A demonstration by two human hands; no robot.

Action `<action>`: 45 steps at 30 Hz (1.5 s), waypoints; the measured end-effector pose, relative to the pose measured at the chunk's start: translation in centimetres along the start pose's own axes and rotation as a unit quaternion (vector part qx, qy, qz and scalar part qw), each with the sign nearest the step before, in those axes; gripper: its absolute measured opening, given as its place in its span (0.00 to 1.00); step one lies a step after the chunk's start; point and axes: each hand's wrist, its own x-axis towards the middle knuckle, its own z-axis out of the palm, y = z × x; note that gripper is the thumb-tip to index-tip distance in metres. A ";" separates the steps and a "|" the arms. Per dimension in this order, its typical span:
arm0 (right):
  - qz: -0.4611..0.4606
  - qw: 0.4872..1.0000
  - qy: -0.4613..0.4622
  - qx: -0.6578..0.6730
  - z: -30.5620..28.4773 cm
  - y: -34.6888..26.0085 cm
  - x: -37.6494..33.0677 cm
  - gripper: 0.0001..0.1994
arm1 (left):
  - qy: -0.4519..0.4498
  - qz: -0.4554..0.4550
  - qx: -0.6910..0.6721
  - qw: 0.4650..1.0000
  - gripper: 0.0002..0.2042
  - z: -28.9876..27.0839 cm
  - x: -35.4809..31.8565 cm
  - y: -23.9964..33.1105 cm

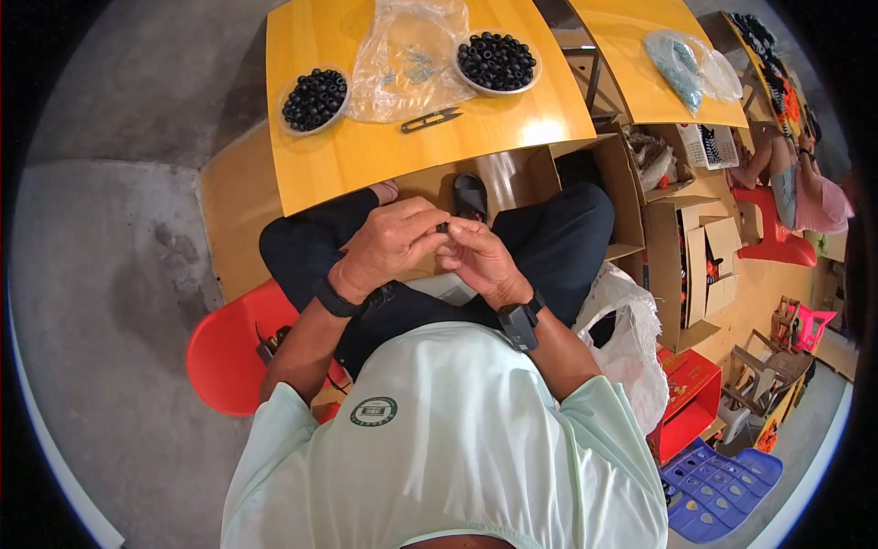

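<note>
Over my lap, my left hand (pixel 389 240) and my right hand (pixel 485 263) meet fingertip to fingertip. Pinched between them is a small black piece (pixel 443 227), dark like the beads on the table; the fingers cover most of it. Ahead of my hands stands a yellow table (pixel 402 151). It bears a left bowl of black beads (pixel 314 101) with holes through them, and a fuller right bowl of the same beads (pixel 496 62). Between the bowls lies a clear plastic bag (pixel 402 91) with small grey-green bits. Black thread snips (pixel 431 120) rest near the bag's lower edge.
Open cardboard boxes (pixel 700 265) stand to my right, beside a white sack (pixel 626 339), a red box (pixel 686 393) and a blue plastic stool (pixel 721 489). A second yellow table (pixel 658 37) carries another bag (pixel 677 69). Another person (pixel 814 197) sits at far right.
</note>
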 end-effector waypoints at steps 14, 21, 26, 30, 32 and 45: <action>0.044 0.996 -0.046 -0.070 0.2 -1.6 -0.1 0.13 | -0.044 -0.054 -0.051 0.996 0.15 -0.5 -0.4 -0.4; -0.038 0.963 0.025 -0.264 0.6 -0.8 0.4 0.13 | -0.023 -0.194 -0.126 0.973 0.14 1.5 -0.4 0.0; -0.123 0.878 0.034 -0.462 3.4 -1.4 0.9 0.08 | 0.096 -0.202 -0.150 0.963 0.13 2.8 -0.2 -0.6; -0.159 0.853 0.029 -0.497 4.0 -1.5 1.4 0.08 | 0.117 -0.218 -0.180 0.952 0.14 3.3 -0.6 -1.2; -0.112 0.851 0.039 -0.512 4.7 -2.0 1.2 0.09 | 0.131 -0.236 -0.205 0.941 0.14 3.4 -0.7 -1.2; -0.179 0.819 0.018 -0.545 5.5 -1.8 1.4 0.08 | 0.146 -0.191 -0.165 0.956 0.13 2.2 -0.1 -0.8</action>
